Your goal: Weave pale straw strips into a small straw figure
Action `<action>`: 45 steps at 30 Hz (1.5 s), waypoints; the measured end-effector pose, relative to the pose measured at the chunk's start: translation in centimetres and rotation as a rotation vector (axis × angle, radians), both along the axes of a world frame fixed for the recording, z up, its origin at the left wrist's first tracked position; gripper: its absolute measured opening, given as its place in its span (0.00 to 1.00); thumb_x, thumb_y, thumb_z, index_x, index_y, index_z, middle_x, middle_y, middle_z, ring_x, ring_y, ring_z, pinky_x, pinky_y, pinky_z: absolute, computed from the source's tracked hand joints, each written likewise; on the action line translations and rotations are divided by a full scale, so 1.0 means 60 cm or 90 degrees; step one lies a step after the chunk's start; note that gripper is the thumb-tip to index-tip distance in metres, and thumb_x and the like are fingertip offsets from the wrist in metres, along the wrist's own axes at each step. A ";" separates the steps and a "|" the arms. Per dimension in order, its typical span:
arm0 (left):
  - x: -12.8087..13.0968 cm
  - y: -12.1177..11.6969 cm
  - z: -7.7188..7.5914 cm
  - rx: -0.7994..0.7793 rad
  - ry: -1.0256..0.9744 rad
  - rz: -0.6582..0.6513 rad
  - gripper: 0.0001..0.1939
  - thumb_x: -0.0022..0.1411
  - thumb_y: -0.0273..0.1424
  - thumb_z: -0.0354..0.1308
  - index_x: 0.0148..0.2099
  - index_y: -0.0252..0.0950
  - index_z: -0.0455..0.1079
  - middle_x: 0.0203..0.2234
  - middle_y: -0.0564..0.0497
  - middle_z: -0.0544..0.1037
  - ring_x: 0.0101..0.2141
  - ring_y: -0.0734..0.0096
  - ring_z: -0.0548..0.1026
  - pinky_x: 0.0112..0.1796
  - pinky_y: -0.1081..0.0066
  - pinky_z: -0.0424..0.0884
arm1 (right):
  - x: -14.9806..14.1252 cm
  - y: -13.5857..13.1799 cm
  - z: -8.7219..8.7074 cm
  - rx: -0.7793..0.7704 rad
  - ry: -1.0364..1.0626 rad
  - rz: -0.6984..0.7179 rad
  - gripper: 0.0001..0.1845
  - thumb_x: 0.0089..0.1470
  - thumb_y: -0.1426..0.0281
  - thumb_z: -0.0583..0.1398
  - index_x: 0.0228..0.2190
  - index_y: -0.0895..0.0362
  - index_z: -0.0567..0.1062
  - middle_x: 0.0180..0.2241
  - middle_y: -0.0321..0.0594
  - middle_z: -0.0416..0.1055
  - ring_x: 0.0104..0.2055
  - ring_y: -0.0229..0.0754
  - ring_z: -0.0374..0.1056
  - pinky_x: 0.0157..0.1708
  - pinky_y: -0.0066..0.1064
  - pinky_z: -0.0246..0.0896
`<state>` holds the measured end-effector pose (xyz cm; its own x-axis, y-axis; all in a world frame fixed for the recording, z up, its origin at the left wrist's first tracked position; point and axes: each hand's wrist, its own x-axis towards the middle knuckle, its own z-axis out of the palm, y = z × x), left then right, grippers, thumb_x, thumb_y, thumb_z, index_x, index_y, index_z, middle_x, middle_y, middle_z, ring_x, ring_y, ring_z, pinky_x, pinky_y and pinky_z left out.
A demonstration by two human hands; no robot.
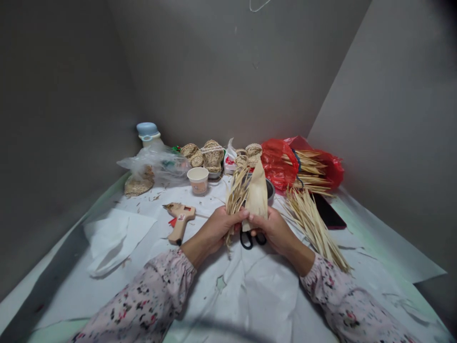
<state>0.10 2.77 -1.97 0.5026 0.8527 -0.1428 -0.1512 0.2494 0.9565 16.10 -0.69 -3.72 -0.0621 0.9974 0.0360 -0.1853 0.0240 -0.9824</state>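
Between the desk's (367, 233) side edges, my left hand (213, 229) pinches strips (236, 190), my right hand (279, 231) a leaf (257, 193), apparently for steadiness.

We see plain matte grey walls (221, 71) meeting in corners | we have a pale green tabletop (360, 219) under creased white paper sheeting (267, 295) | a thin white wire loop (260, 5) sits high on our back wall | our light is dim, left side darker
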 end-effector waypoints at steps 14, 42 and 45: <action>0.001 -0.003 0.000 0.004 0.029 -0.038 0.19 0.48 0.41 0.67 0.26 0.34 0.63 0.16 0.57 0.63 0.17 0.80 0.58 0.20 0.76 0.51 | 0.002 0.000 0.009 0.014 -0.150 -0.015 0.12 0.48 0.63 0.59 0.30 0.60 0.76 0.25 0.41 0.74 0.25 0.40 0.67 0.24 0.28 0.60; -0.003 -0.001 -0.004 -0.043 -0.006 -0.081 0.19 0.48 0.40 0.68 0.27 0.33 0.64 0.15 0.58 0.63 0.17 0.82 0.57 0.19 0.78 0.51 | 0.004 0.002 -0.002 0.003 -0.140 0.024 0.11 0.49 0.64 0.58 0.28 0.60 0.74 0.22 0.39 0.71 0.22 0.37 0.63 0.20 0.26 0.57; -0.003 -0.001 0.000 -0.067 -0.035 -0.082 0.19 0.47 0.40 0.69 0.27 0.32 0.65 0.16 0.57 0.64 0.17 0.82 0.59 0.19 0.79 0.52 | 0.004 0.003 -0.008 -0.001 -0.084 0.020 0.12 0.49 0.64 0.59 0.30 0.61 0.76 0.22 0.40 0.73 0.21 0.37 0.63 0.19 0.26 0.56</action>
<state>-0.09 2.70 -1.94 0.6169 0.7621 -0.1966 -0.1632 0.3682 0.9153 16.35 -0.48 -4.19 -0.0978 0.9949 0.0237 -0.0550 0.0184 -0.9983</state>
